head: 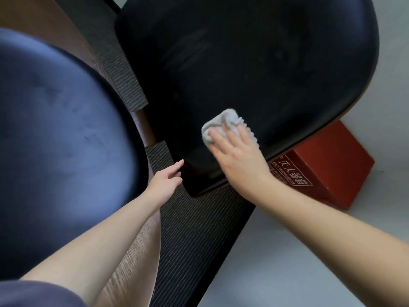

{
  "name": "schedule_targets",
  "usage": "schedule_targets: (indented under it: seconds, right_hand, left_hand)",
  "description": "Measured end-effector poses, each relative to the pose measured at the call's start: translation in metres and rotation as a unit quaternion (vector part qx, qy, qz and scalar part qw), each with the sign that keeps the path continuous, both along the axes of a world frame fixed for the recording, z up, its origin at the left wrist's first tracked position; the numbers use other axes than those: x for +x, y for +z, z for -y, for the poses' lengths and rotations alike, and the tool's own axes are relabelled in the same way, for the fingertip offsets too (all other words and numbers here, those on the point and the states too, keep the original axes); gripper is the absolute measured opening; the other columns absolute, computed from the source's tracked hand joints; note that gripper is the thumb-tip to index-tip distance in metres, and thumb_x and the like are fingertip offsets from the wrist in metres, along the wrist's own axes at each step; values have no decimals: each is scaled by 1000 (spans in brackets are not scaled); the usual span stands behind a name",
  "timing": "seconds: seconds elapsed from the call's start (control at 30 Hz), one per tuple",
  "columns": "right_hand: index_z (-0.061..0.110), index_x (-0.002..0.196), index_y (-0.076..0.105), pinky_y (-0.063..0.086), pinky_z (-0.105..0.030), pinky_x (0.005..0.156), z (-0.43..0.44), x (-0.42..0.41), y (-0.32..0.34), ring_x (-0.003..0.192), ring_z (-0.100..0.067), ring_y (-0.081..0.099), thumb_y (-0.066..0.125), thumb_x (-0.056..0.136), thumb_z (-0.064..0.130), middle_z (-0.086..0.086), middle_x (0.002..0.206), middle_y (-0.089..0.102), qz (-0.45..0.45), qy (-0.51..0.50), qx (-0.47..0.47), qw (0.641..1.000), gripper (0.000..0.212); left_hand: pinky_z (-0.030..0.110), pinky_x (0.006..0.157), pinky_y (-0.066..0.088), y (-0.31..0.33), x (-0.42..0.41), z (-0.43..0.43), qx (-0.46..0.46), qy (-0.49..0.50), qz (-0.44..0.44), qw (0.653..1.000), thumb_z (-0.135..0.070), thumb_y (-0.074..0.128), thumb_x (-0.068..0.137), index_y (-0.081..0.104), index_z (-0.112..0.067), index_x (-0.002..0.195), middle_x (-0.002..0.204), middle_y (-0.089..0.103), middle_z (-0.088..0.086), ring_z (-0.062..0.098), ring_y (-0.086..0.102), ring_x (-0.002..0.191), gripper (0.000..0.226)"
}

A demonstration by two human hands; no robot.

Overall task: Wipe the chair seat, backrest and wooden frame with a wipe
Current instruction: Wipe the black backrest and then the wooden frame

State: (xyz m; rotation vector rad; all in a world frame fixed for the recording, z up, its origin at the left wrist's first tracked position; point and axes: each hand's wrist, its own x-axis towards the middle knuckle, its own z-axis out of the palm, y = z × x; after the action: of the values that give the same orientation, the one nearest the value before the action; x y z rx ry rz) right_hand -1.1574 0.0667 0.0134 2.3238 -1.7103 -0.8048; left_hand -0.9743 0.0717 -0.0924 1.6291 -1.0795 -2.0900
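Left of the black cushion [254, 63] lies a blue cushion [55, 118], blurred; whether it is seat or backrest I cannot tell. A strip of wooden frame [141, 251] shows between the two. At the black cushion's near left corner the left hand [164, 182] reaches in with fingers straight and loosely apart, holding nothing; whether the fingertips touch the corner is unclear. It would do well to press there and steady the chair.

The wipe [219, 122] sits bunched on the black cushion's near part, just inside its rim. The right hand [239, 156] lies flat on it, fingers slightly spread and pressing down.

Spread the wipe flatter so more of it meets the surface. Work in overlapping strokes from this rim toward the far side, keeping the pressure even. Right of the cushion, under its rim, stands a red box [332, 169]; it needs no wiping.
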Motion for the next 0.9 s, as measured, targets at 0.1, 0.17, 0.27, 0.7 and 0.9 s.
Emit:
schedule_targets:
  seconds: [0.1,0.17,0.27,0.7,0.9]
  right_hand:
    - [14,140,49,24,-57,114,-25,17,-22,142,-38,29,-25,91,44,-15,150,39,72,-24,126,989,94]
    - [11,138,52,23,-58,114,-12,3,-4,141,-38,30,-5,98,32,-16,148,42,85,-10,48,995,72]
    - [1,131,56,24,-54,114,12,-16,15,132,-40,43,21,93,15,-21,138,52,44,-32,-52,997,54]
    - [5,124,62,47,-39,100,33,-12,-14,105,-26,65,17,99,13,-8,116,65,-42,-29,-64,997,52]
    - [6,95,73,30,-45,103,-5,12,-47,95,-32,61,25,93,12,-11,105,65,15,202,101,974,48]
  left_hand:
    - [36,113,37,2,0,2,3,-5,-8,1000,2,48,94,47,-28,142,149,45,-4,6,49,128,57]
    - [35,112,38,1,1,2,7,8,-12,1000,4,46,94,44,-24,144,148,45,-2,8,49,129,57]
    - [32,108,43,-5,-1,1,26,53,-20,998,2,46,96,40,-17,147,151,40,-4,10,47,131,54]
    - [26,110,39,-27,-7,-7,77,148,-75,983,12,35,94,49,-9,140,149,45,-2,10,43,135,53]
    - [29,117,29,-32,-4,-10,30,89,-80,992,10,39,92,50,-15,140,149,42,-6,10,37,139,55]
